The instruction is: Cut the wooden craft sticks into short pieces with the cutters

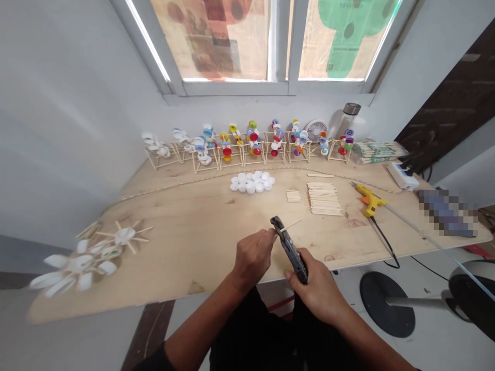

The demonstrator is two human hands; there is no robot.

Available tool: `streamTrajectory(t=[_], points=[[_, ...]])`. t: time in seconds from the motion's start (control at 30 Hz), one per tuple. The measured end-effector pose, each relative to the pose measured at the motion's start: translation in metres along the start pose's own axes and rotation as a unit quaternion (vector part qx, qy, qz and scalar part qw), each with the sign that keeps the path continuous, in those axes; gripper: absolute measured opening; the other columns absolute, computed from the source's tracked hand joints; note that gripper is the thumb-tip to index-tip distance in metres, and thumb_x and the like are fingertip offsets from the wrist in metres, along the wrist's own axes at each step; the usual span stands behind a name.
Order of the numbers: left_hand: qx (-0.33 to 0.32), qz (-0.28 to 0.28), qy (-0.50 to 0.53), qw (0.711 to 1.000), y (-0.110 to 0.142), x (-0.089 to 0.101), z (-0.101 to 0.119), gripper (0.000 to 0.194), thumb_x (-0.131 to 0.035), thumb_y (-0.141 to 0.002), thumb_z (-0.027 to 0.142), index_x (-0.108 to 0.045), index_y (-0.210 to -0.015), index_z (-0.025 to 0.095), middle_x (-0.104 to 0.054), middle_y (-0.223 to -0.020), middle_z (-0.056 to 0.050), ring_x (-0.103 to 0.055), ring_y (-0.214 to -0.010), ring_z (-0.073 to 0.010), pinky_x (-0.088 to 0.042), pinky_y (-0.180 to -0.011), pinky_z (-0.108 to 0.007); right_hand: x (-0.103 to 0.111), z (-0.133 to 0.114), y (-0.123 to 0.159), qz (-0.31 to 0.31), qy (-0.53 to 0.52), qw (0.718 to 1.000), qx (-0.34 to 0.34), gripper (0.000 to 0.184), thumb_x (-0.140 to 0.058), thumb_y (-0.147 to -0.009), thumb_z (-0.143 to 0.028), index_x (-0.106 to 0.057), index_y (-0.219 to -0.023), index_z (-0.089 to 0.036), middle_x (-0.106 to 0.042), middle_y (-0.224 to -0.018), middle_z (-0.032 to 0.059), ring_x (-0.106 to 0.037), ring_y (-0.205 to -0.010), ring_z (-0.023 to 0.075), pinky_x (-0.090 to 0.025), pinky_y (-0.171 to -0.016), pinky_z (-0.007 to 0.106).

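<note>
My right hand (317, 288) is wrapped round the handles of a dark hand cutter (291, 248), whose head points up and to the left. Pinched in my left hand (253, 257) is a thin wooden stick (291, 225), which passes across the cutter's jaws and sticks out to the right. Beyond the hands lies a neat stack of wooden sticks (324, 199). Beside it is a small group of short cut sticks (293, 196). A cluster of white bottle caps (252, 182) sits further left.
Along the wall stands a row of small stick frames with coloured caps (253, 147). A yellow glue gun (370, 200) and its cable lie at right, near a white power strip (402, 176). White wheel-like pieces (80, 264) rest at the left. A rope (185, 181) crosses the table.
</note>
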State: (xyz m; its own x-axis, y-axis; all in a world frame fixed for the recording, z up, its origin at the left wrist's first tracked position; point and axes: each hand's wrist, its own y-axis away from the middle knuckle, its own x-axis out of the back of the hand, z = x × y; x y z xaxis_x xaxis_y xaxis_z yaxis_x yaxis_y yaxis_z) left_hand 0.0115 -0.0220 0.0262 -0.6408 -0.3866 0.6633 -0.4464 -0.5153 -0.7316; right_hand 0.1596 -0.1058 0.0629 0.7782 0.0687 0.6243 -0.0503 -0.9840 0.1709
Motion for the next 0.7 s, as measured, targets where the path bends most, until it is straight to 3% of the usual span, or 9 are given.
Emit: streamTrajectory(t=[0.17, 0.27, 0.4, 0.5, 0.7], points=[[0.062, -0.036, 0.132, 0.989, 0.000, 0.008, 0.004, 0.018, -0.040, -0.088, 0.015, -0.051, -0.102, 0.015, -0.063, -0.074, -0.003, -0.060, -0.064, -0.0114, -0.045, -0.059, -0.020, 0.001, -0.001, 0.002, 0.000, -0.004, 1.000, 0.003, 0.024, -0.054, -0.075, -0.025, -0.053, -0.098, -0.020, -0.059, -0.072, -0.0008, -0.054, -0.065, 0.0171, -0.036, -0.060, 0.026], [0.062, -0.034, 0.119, 0.990, 0.001, 0.011, 0.005, 0.017, -0.042, -0.086, 0.014, -0.052, -0.100, 0.014, -0.062, -0.073, -0.003, -0.059, -0.062, -0.0112, -0.044, -0.058, -0.020, 0.003, -0.003, 0.003, -0.011, -0.017, 1.000, 0.002, 0.022, -0.054, -0.075, -0.025, -0.053, -0.096, -0.020, -0.057, -0.072, -0.0008, -0.052, -0.066, 0.0167, -0.037, -0.060, 0.026], [-0.005, 0.003, -0.015, 1.000, 0.002, 0.012, 0.002, 0.018, -0.047, -0.084, 0.013, -0.052, -0.101, 0.013, -0.055, -0.062, -0.001, -0.052, -0.054, -0.0120, -0.038, -0.052, -0.024, 0.004, 0.000, 0.002, -0.075, -0.119, 0.990, -0.012, 0.018, -0.055, -0.076, -0.026, -0.053, -0.093, -0.019, -0.053, -0.067, -0.0027, -0.051, -0.063, 0.0144, -0.038, -0.060, 0.025], [-0.074, -0.005, -0.084, 0.994, -0.002, 0.015, -0.004, 0.016, -0.046, -0.083, 0.011, -0.054, -0.097, 0.013, -0.050, -0.058, 0.000, -0.046, -0.050, -0.0115, -0.032, -0.049, -0.026, 0.002, 0.003, 0.002, -0.141, -0.225, 0.963, -0.042, 0.020, -0.053, -0.079, -0.030, -0.052, -0.095, -0.018, -0.047, -0.057, -0.0056, -0.048, -0.052, 0.0114, -0.038, -0.054, 0.023], [-0.185, -0.017, -0.087, 0.979, -0.015, 0.027, -0.013, 0.014, -0.042, -0.085, 0.009, -0.055, -0.091, 0.012, -0.045, -0.055, 0.002, -0.041, -0.049, -0.0103, -0.033, -0.048, -0.025, -0.001, 0.005, 0.004, -0.192, -0.343, 0.916, -0.076, 0.028, -0.055, -0.079, -0.040, -0.052, -0.093, -0.016, -0.050, -0.060, -0.0042, -0.047, -0.049, 0.0091, -0.039, -0.053, 0.023]])
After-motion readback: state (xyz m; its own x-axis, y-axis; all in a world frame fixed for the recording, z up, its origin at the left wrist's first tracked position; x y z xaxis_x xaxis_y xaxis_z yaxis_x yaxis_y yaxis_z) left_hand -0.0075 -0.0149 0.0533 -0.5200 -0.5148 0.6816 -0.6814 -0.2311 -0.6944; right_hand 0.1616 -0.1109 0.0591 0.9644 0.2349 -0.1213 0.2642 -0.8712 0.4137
